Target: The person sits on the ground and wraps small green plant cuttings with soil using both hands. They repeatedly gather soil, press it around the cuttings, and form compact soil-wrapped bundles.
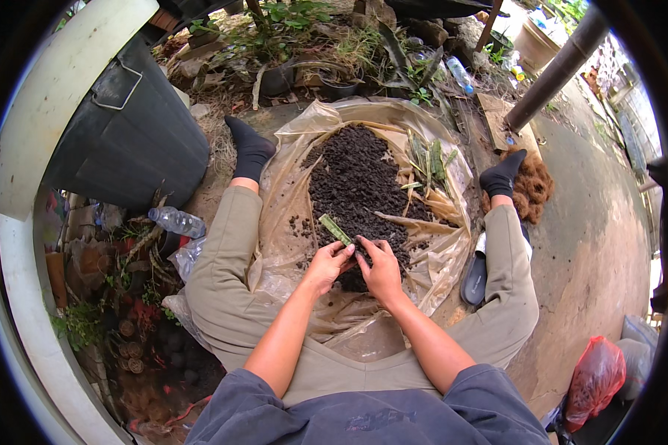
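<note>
A green, pale-edged leaf cutting (334, 229), like a snake plant piece, is pinched at its lower end by my left hand (327, 267). Close beside that end are the thumb and fingertips of my right hand (379, 271); whether they grip it is hidden. Both hands are over a mound of dark, crumbly soil (356, 172), heaped on a spread sheet of clear plastic (289, 194) between my legs. More cut leaf pieces (435, 158) lie on the sheet, to the right of the soil.
A large black bucket (128, 128) stands at the left, near an empty plastic bottle (177, 221). Brown coconut fibre (533, 186) and a dark sandal (474, 278) lie around my right leg. Potted plants (278, 78) line the back; a pole (556, 67) rises at the right.
</note>
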The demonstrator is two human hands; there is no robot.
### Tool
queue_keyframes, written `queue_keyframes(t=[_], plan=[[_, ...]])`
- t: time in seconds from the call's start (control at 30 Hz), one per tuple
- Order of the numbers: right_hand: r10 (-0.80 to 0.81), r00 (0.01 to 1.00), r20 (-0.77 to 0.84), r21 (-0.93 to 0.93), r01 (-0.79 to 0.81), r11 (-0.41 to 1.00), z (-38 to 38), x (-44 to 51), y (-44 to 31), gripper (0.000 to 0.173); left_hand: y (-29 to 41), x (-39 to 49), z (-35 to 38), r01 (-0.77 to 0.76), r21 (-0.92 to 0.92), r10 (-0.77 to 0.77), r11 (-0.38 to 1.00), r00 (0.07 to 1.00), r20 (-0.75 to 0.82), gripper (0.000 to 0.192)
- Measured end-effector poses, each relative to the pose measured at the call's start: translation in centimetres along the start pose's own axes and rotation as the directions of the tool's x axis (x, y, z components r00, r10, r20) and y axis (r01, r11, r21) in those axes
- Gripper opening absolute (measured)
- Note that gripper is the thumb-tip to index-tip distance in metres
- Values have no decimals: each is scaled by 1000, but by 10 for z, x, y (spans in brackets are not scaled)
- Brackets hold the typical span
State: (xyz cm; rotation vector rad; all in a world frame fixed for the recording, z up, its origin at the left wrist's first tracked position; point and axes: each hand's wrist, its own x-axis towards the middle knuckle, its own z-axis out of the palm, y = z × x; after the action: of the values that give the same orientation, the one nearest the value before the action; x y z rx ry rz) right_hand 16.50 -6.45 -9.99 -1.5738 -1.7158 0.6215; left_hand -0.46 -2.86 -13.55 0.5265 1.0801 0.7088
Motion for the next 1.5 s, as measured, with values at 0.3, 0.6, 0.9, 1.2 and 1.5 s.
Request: queue_keyframes(t=[0.3, 0.6, 0.9, 1.2, 1.5], plan=[[-160, 986, -36, -19, 160, 987, 7, -3, 9, 34, -15, -7, -1, -46, -96, 43, 994, 999, -32, 22], [-260, 965, -23, -165, 253, 953, 12, -10, 3, 39, -22, -9, -7, -8, -268, -16, 963, 996, -86, 19], [14, 996, -85, 131, -3, 991, 11, -6, -10, 66, -17, -6, 1, -143, -296, 138, 944, 990, -39, 18], [-40, 971, -236, 196, 88, 977, -1, 3, -17, 46, -9, -6, 2, -187, -307, 197, 933, 980, 1, 21], [16, 1000, -4, 232, -14, 973, -13, 11, -5, 51, 8, -9, -2, -4, -183, 14, 983, 998, 54, 29]])
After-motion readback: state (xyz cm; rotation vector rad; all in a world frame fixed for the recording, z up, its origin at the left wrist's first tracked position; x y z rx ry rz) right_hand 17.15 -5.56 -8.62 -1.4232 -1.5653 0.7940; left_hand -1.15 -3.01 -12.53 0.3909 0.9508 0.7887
